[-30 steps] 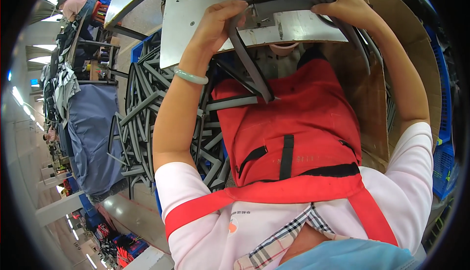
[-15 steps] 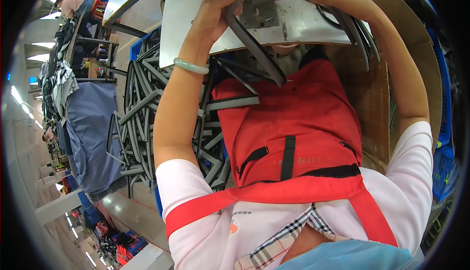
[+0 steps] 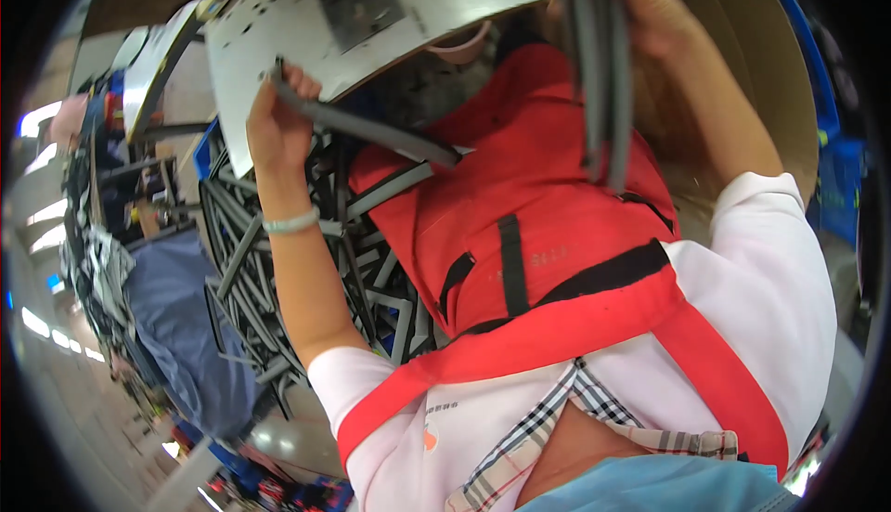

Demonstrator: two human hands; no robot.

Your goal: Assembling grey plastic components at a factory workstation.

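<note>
My left hand (image 3: 283, 117) is closed round the end of one grey strip (image 3: 380, 131) with a dark edge, held over the table's near left edge. The strip slants down to the right, above my red apron (image 3: 557, 187). On the right, my right hand (image 3: 640, 1) grips a bundle of several grey strips (image 3: 603, 85) that hang down in front of the apron. Motion blurs the bundle and the fingers around it. What each strip is made of, I cannot tell.
A white table (image 3: 251, 48) with dark scraps and a metal plate (image 3: 362, 6) lies ahead. Many grey strips (image 3: 246, 233) are heaped at my left. A cardboard box (image 3: 752, 57) stands at my right, beside blue crates (image 3: 840, 187). Dark blue cloth (image 3: 186, 317) hangs farther left.
Both hands have drawn apart and back from the table. The left hand has moved left and nearer with one strip; the right hand has lifted its bundle, which now hangs before the apron.
</note>
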